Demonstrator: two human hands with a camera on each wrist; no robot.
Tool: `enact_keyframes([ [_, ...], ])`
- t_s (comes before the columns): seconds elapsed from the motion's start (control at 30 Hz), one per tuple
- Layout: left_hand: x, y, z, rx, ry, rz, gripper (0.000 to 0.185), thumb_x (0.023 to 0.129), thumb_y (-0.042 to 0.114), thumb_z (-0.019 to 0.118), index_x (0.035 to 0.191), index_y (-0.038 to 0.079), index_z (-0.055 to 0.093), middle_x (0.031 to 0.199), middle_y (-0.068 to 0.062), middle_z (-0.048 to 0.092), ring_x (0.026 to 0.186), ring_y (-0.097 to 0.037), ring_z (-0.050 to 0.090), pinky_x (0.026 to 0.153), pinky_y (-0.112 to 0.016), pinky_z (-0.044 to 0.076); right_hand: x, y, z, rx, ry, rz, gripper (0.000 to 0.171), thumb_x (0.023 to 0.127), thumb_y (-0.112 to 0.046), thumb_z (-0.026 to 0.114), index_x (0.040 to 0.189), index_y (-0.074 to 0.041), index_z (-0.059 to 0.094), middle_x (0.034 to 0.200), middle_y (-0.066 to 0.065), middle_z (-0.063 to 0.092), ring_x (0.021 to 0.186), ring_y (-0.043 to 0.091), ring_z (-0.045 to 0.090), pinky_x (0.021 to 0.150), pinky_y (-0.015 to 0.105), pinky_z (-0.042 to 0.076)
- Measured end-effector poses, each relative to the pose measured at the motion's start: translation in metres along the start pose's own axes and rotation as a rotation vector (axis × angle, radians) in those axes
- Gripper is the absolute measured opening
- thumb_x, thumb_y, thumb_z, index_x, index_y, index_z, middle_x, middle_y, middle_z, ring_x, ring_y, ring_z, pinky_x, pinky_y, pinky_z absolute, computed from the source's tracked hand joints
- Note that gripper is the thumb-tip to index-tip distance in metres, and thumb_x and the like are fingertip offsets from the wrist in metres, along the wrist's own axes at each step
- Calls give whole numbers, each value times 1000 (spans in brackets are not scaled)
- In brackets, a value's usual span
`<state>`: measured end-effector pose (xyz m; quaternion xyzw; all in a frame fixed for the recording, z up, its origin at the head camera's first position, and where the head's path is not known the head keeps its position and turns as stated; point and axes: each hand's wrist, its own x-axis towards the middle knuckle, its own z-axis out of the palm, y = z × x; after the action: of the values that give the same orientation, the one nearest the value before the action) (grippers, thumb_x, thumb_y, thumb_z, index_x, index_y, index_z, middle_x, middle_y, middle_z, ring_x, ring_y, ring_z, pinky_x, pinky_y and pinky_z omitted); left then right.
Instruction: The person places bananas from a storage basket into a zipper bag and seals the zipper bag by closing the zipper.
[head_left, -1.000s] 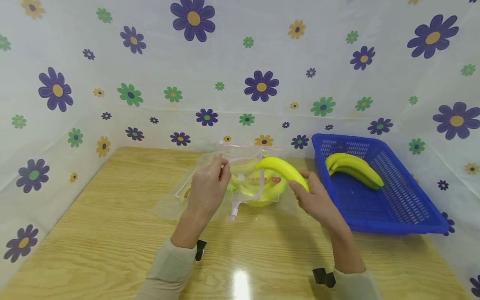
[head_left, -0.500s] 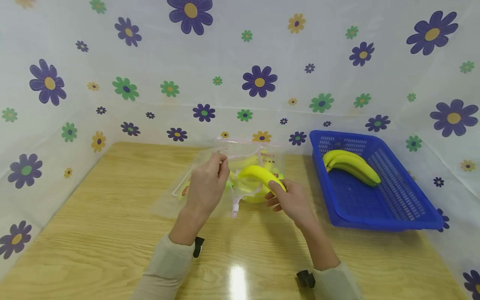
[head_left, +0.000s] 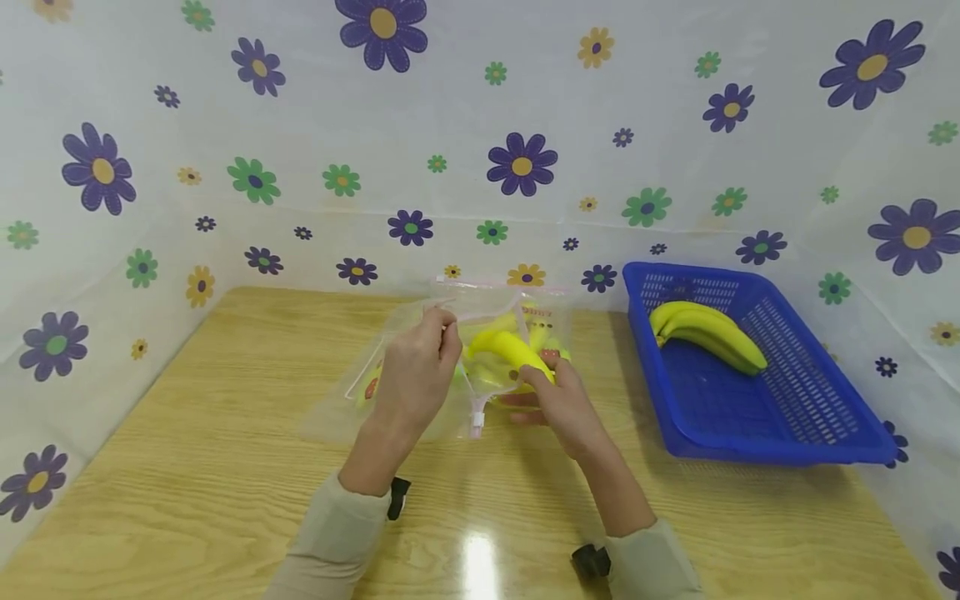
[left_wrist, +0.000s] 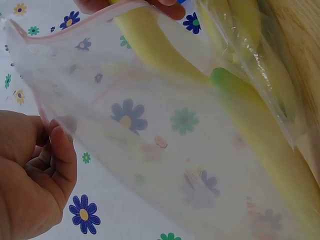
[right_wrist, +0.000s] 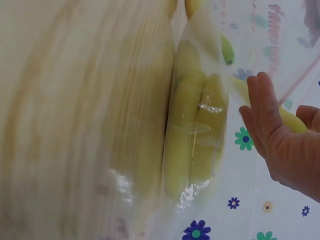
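1. Keep your left hand (head_left: 415, 377) pinching the upper lip of the clear bag (head_left: 390, 392), lifted so the mouth gapes.
2. Your right hand (head_left: 564, 406) is clamped round the banana (head_left: 510, 350) at its near end; guide it in tip first, clear of the zip edge.
3. The banana sits at the bag's mouth, above the table (head_left: 225, 467), long axis running from your right hand up-left, free tip toward the left hand.
4. I'd judge the other bananas already in the bag may block it; angle it alongside them.

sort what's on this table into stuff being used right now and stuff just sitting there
In use:
- clear plastic zip bag, mouth held up by the left hand
- yellow banana in the right hand, at the bag's mouth
- bananas already bagged

Lying about:
- blue plastic basket
- its yellow bananas
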<state>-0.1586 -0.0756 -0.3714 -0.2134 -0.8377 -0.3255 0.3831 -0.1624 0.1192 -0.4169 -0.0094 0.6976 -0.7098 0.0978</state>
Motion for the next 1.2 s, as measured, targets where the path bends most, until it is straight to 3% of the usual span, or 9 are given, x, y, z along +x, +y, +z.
enact_keyframes([
  [0.2, -1, 2, 2, 16, -9, -2, 7, 97, 1, 55, 92, -3, 60, 61, -8, 54, 48, -16, 43, 44, -24, 36, -2, 0, 0, 53, -3, 24, 54, 102, -20, 50, 147, 3, 31, 114, 21, 60, 101, 41, 69, 82, 48, 58],
  [0.37, -1, 1, 1, 4, -8, 1, 5, 96, 0, 57, 94, -3, 60, 62, -8, 54, 49, -16, 42, 44, -24, 35, -2, -1, 1, 73, -27, 42, 38, 103, -21, 50, 133, 2, 48, 99, 11, 58, 84, 29, 71, 74, 39, 60],
  [0.47, -1, 1, 0, -8, -9, 14, 2, 95, -2, 57, 94, -3, 59, 62, -8, 52, 48, -15, 40, 44, -23, 34, -2, 0, 1, 86, -44, 62, 34, 103, -23, 51, 129, 0, 50, 94, 8, 55, 76, 23, 70, 71, 36, 61],
  [0.77, 0, 0, 0, -12, -13, 39, 5, 96, 0, 58, 95, -5, 59, 61, -7, 52, 48, -13, 38, 43, -21, 32, -2, 0, -3, 104, -62, 70, 37, 106, -28, 43, 125, 2, 50, 97, 9, 54, 79, 24, 70, 74, 38, 60],
  [1.03, 0, -1, -2, -27, -28, 25, 5, 96, -1, 56, 95, -4, 60, 62, -6, 52, 48, -13, 39, 42, -22, 31, -5, -6, -9, 142, -91, 72, 37, 105, -23, 38, 125, 5, 52, 105, 13, 59, 82, 22, 71, 82, 43, 58],
  [1.2, 0, -2, -2, -32, 0, 42, 1, 94, -3, 58, 93, -3, 59, 61, -6, 51, 47, -13, 37, 41, -22, 30, -6, -8, -13, 178, -104, 76, 38, 103, -18, 38, 130, 6, 51, 106, 14, 62, 85, 20, 72, 79, 36, 59],
])
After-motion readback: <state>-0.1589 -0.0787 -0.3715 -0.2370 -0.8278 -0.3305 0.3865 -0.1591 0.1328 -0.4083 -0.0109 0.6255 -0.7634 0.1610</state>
